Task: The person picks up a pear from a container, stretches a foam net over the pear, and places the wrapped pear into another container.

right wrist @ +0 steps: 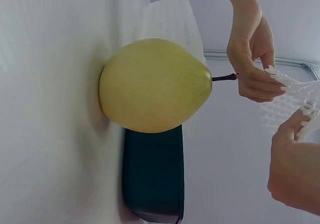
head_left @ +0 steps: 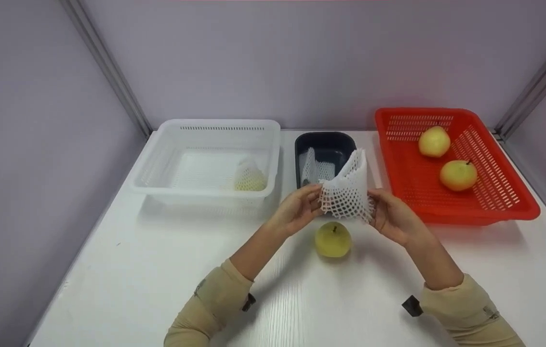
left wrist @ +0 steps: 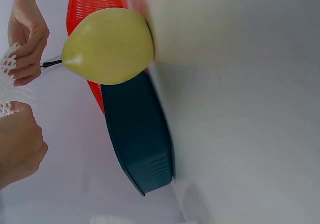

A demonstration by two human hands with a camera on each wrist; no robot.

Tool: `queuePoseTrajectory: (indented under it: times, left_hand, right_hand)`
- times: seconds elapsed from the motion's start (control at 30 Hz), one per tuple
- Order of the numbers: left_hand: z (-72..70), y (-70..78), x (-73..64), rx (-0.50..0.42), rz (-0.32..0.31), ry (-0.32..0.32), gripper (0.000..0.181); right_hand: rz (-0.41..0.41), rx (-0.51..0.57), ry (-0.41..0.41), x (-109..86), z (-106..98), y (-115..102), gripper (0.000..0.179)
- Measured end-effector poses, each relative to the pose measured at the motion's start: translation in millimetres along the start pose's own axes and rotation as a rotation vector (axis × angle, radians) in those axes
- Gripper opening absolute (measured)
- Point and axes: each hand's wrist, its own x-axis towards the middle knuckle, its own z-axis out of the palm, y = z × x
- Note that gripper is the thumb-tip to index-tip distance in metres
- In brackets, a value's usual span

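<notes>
Between both hands hangs a white foam fruit net (head_left: 347,195), its mesh mouth stretched wide and facing down. My left hand (head_left: 298,208) pinches the net's left edge, while my right hand (head_left: 394,216) pinches its right edge. Below and slightly nearer stands a yellow-green pear (head_left: 333,240) on the white table, stem up. In the left wrist view the pear (left wrist: 111,47) stands apart from the net (left wrist: 7,84). The right wrist view shows the pear (right wrist: 155,87) large, with its dark stem pointing toward the hands.
A white basket (head_left: 205,193) at back left holds one netted pear (head_left: 249,179). Behind the hands, a dark bin (head_left: 326,136) contains more foam nets (head_left: 318,169). The red basket (head_left: 417,197) at back right holds two bare pears (head_left: 459,175). Partition walls stand behind and beside the table.
</notes>
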Motion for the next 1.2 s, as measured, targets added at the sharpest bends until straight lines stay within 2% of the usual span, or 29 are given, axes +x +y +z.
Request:
queuePoseTrajectory:
  times: [0.2, 0.33, 0.57, 0.7, 0.87, 1.07, 1.2]
  left_hand:
    - [-11.4, -4.9, -4.5, 0.240, -0.022, 0.040, 0.010]
    - [-20.5, -9.2, -6.0, 0.340, -0.070, 0.088, 0.005]
    - [-33.6, -18.5, -6.6, 0.455, -0.162, 0.137, 0.002]
    - [-41.0, -21.3, -7.1, 0.514, -0.218, 0.126, 0.006]
    - [-46.6, -23.4, -6.5, 0.567, -0.274, 0.106, 0.008]
    - [-51.2, -24.3, -5.6, 0.638, -0.287, 0.122, 0.004]
    - [-53.5, -22.1, -6.0, 0.720, -0.274, 0.125, 0.006]
  right_hand:
    - [0.022, -0.262, 0.099, 1.2, -6.6, 5.9, 0.025]
    - [0.050, -0.373, 0.169, 2.4, -11.6, 10.8, 0.020]
    - [0.113, -0.531, 0.193, 5.7, -22.9, 21.4, 0.019]
    - [0.157, -0.603, 0.204, 6.6, -26.6, 27.6, 0.024]
    - [0.172, -0.647, 0.169, 8.9, -31.7, 33.8, 0.012]
    - [0.170, -0.716, 0.210, 11.8, -35.8, 37.3, 0.013]
    - [0.160, -0.834, 0.256, 14.5, -35.9, 37.9, 0.019]
